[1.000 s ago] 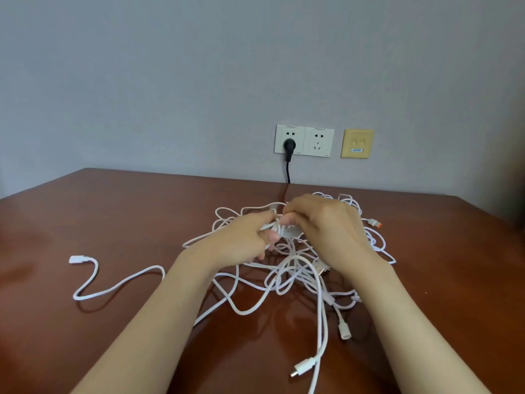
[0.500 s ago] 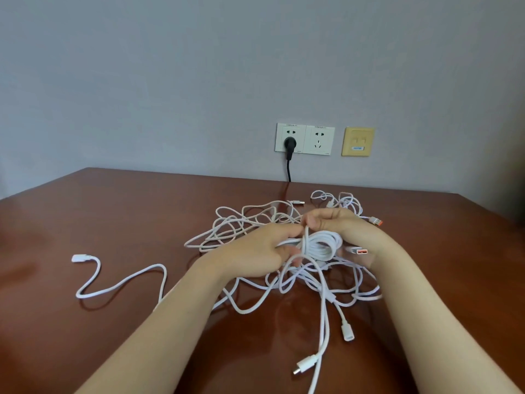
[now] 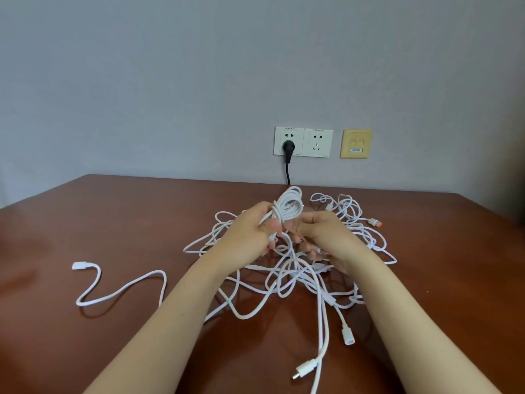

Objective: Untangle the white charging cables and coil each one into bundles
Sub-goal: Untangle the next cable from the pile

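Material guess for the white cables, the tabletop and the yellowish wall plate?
The white cables: flexible matte sheath, probably soft plastic or rubber; a fine weave is possible but too small to tell. The table: reddish-brown wood or veneer with a glossy lacquer, judging by its soft reflections of cables and arms. The wall plate: rigid moulded plastic, yellowish, smooth, low sheen.

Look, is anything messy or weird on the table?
The white cables lie in a tangled heap on the table, looping over each other. Only one small coil, gripped by the left hand, is tidy. Nothing looks broken.
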### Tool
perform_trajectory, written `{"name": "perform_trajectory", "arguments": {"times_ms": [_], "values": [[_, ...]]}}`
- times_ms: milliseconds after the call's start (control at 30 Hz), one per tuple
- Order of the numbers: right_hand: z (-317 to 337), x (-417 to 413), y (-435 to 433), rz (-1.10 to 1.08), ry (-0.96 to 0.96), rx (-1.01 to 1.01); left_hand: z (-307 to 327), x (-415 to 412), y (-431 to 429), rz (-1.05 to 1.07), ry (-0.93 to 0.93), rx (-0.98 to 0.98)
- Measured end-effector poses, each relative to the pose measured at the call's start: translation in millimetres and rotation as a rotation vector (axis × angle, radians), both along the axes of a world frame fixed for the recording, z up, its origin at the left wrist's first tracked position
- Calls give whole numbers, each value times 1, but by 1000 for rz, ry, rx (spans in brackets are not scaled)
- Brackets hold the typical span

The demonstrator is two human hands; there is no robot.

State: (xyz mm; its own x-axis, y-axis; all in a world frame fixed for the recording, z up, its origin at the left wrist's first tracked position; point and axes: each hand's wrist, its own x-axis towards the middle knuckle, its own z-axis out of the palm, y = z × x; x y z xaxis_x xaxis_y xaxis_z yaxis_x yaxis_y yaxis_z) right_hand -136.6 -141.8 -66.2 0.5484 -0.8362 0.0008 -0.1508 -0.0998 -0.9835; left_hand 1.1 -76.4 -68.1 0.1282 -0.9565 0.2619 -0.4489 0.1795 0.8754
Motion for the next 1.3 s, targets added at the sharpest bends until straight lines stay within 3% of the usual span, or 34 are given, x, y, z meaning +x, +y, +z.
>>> {"name": "perform_trajectory", "arguments": {"times_ms": [100,167,367,433,500,600,733,933,1200,1300], "values": [[1,7,6,-82,269,-446,-1,5,-2,137,-124,16],[1,9,9,-85,385,-661,-1,6,-2,157,-94,-12],[2,9,25,30,594,-1015,-1,6,-4,206,-82,-108],[5,11,31,23,568,-1090,-3,10,-6,275,-75,-73],[8,12,36,-60,411,-1046,-3,10,-6,302,-68,-55],[11,12,38,-190,93,-717,-3,4,-6,282,-91,-62],[16,5,33,-64,-236,-278,-4,2,-6,214,-123,-57],[15,-1,24,-6,-178,-350,-4,0,-1,73,-416,-49],[15,-2,16,-190,-216,-271,-10,-12,2,136,-719,-256],[12,0,15,-345,-169,-291,-15,-16,2,194,-749,-364]]}}
